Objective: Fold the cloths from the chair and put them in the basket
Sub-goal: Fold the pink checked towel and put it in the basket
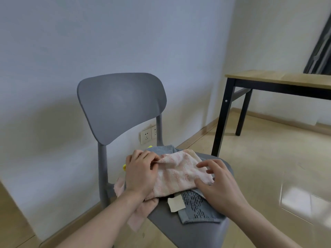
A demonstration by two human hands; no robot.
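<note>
On chair (121, 104): left hand (140, 173) pinches pink cloth (179, 174) (edge, seemingly); right hand (217, 183) spread open.

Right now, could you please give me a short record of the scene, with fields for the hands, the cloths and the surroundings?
left hand: pinching the left edge of the pink cloth
right hand: fingers spread over the pink cloth's right edge, grip unclear
grey cloth: lies under the pink one, with a pale label
other cloths: a grey-blue towel behind, a yellow bit at the left
support: grey chair, cloths on its seat
basket: not in view
nearby: wooden table at the right
</note>
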